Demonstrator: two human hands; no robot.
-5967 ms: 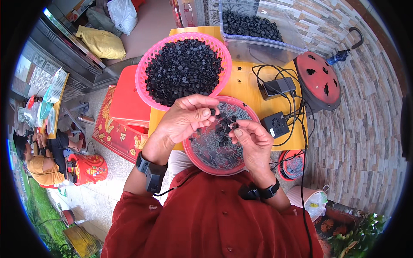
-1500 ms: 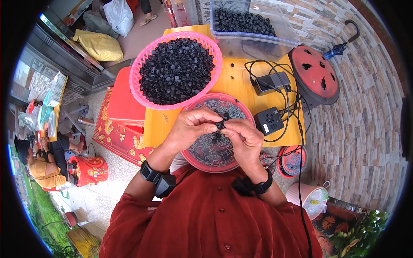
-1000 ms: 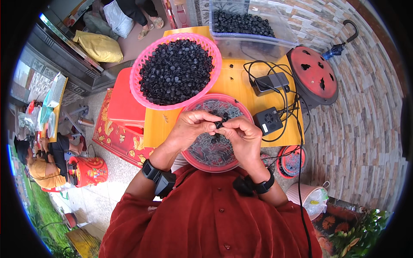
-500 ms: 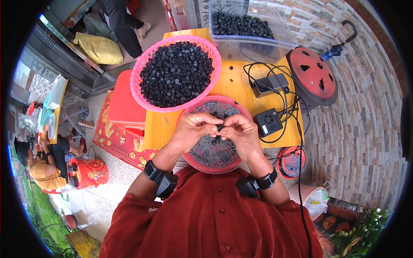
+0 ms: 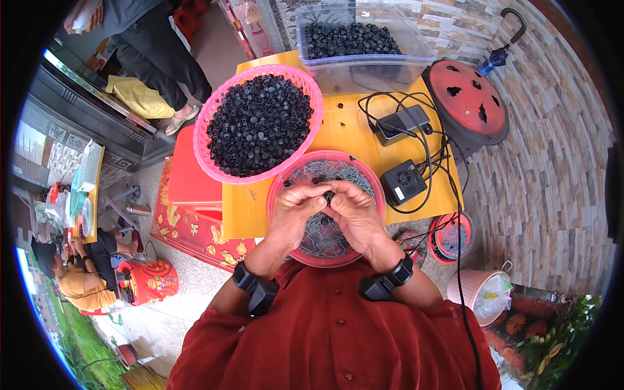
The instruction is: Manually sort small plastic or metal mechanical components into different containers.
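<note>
Though your hands were apart a few seconds ago, they now meet, so both work on the same piece; someone has also come up in the doorway. That one standing person (image 5: 156, 52) is well beyond your left hand, to its left. Beyond that hand sits one pink basket (image 5: 203, 127), its black pieces too many to count. Your left hand (image 5: 292, 212) is pinched, thumb against forefinger, on one black piece (image 5: 329, 196), which your right hand (image 5: 357, 213) pinches from the other side. Under both hands is one red basin (image 5: 365, 171) of uncounted grey pins (image 5: 338, 170); farther off, one clear tub (image 5: 403, 71); right of your right hand, two black boxes (image 5: 403, 184) on the desk (image 5: 244, 214).
</note>
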